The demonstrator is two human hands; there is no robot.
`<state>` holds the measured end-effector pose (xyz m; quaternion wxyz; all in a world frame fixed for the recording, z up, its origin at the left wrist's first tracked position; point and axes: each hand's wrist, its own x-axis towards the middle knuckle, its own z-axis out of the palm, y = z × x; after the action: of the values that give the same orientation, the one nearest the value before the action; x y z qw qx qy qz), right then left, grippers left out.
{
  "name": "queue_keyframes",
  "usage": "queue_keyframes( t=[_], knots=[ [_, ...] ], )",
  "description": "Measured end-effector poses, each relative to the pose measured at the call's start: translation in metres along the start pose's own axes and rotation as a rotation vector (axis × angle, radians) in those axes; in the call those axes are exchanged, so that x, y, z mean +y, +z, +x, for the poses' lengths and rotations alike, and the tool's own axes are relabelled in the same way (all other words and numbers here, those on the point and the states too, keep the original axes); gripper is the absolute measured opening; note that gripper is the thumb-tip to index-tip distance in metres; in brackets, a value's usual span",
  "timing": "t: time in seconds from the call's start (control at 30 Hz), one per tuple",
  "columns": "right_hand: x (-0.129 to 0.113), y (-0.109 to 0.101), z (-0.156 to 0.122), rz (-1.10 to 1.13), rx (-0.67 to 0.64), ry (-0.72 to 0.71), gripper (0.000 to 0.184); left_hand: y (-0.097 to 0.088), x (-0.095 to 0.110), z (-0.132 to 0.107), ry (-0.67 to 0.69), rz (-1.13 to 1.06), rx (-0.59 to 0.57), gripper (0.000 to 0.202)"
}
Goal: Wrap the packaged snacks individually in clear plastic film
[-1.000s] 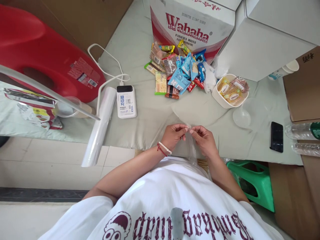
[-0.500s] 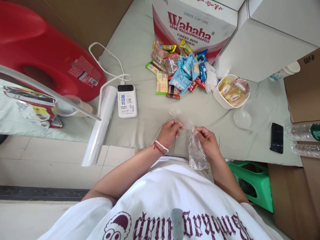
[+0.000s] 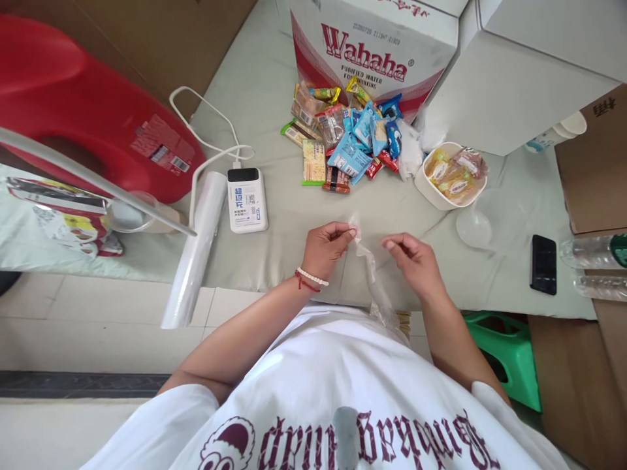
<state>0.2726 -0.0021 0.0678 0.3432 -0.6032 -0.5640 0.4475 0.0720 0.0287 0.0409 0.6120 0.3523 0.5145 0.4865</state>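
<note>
My left hand (image 3: 327, 251) is closed in a pinch on the upper end of a clear plastic bag (image 3: 375, 277). The bag hangs down narrow and crumpled from its fingertips, reaching past the table edge against the white shirt. To the right of the bag, apart from it, is my right hand (image 3: 414, 261), its thumb and forefinger drawn together with nothing visible between them. Beyond both hands lies a pile of wrapped snacks (image 3: 350, 160). A white bowl (image 3: 434, 192) to the right of the pile holds yellow-wrapped packets.
Left on the table are a power bank (image 3: 247, 209) with a white cable, a roll of plastic film (image 3: 196, 254) and a big red jug (image 3: 98, 117). A Wahaha carton (image 3: 362, 39) stands behind the snacks. A phone (image 3: 543, 264) lies right, above a green stool (image 3: 514, 365).
My right hand has let go of the bag and moved slightly right. The bag now hangs from my left hand alone, thinner than before.
</note>
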Motion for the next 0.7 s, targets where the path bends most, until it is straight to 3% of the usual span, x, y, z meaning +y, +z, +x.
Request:
queue_keyframes(
  t=[0.07, 0.2, 0.37, 0.57, 0.7],
  knots=[
    [-0.011, 0.003, 0.014, 0.095, 0.049, 0.017, 0.035, 0.001, 0.002, -0.005, 0.030, 0.057, 0.014, 0.027],
    [-0.030, 0.024, 0.033, 0.165, -0.022, 0.013, 0.039, 0.004, 0.003, -0.009, 0.117, 0.187, 0.036, 0.027],
    [-0.031, 0.040, 0.039, 0.162, -0.061, -0.058, 0.028, 0.003, 0.002, -0.008, 0.202, 0.379, 0.057, 0.026],
    [-0.017, 0.033, 0.039, 0.277, -0.120, 0.103, 0.042, 0.002, 0.003, -0.005, 0.080, 0.176, -0.095, 0.040],
    [-0.020, 0.025, 0.039, 0.333, -0.130, 0.090, 0.047, 0.002, 0.005, -0.002, 0.004, 0.008, -0.164, 0.041]
  ],
)
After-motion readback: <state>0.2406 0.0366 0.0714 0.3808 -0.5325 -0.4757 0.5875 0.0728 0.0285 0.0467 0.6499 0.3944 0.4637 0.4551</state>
